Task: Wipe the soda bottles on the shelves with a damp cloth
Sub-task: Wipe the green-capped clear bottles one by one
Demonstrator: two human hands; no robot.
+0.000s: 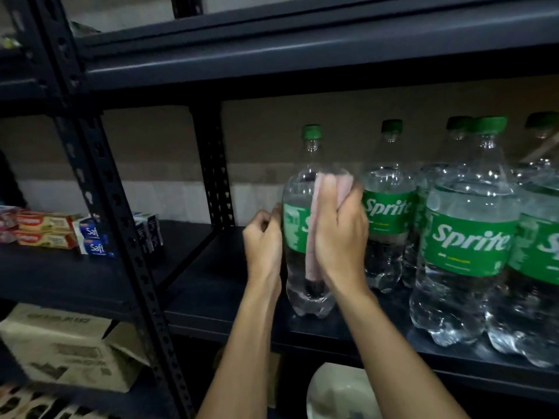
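- Right hand [338,234] closed around pink cloth [314,237], pressing it to front of leftmost bottle [305,225].
- Left hand [263,240] loosely curled at bottle's left side, apparently steadying; contact unclear.
- Bottle upright on shelf [227,297], near front edge, full: likely heavy, smooth, slippery when damp. Best hold: labelled waist or neck.
- Other bottles [465,237] crowd right; open shelf left. Upright post [213,164] behind.

Clear soda bottles [467,237] with green caps and white-lettered green labels, pale pink cloth [317,225], dark grey shelf [230,297], brown cardboard box [66,346]
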